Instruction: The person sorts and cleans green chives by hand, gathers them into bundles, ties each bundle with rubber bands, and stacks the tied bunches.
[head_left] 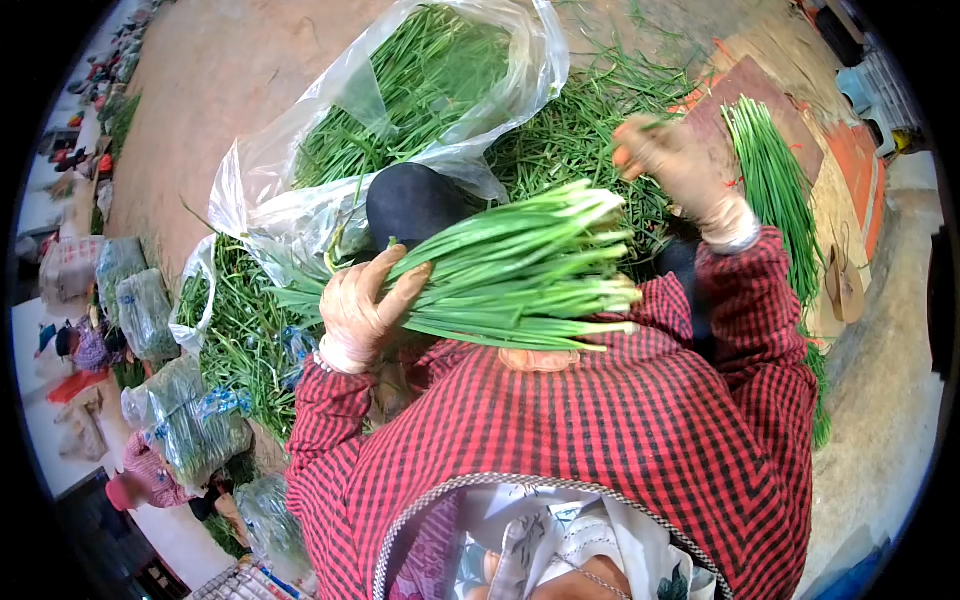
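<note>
My left hand (362, 308), in a thin pale glove, is closed round the leafy part of a bunch of garlic chives (520, 275). The bunch lies across my lap, its pale stem ends fanned out to the right. My right hand (678, 165), also gloved and with orange coverings on the fingertips, is raised beyond the stems, apart from the bunch. Its fingers are curled and blurred by motion; a bit of green shows at them, too smeared to name. Below and behind it lies a heap of loose green leaves (565, 135).
An open clear plastic bag (250, 180) full of chives stands ahead. A neat chive bundle (775, 190) lies on a reddish board (722, 112) at right. More loose leaves (250, 340) and wrapped bundles (190, 425) are at left, near another person (150, 475).
</note>
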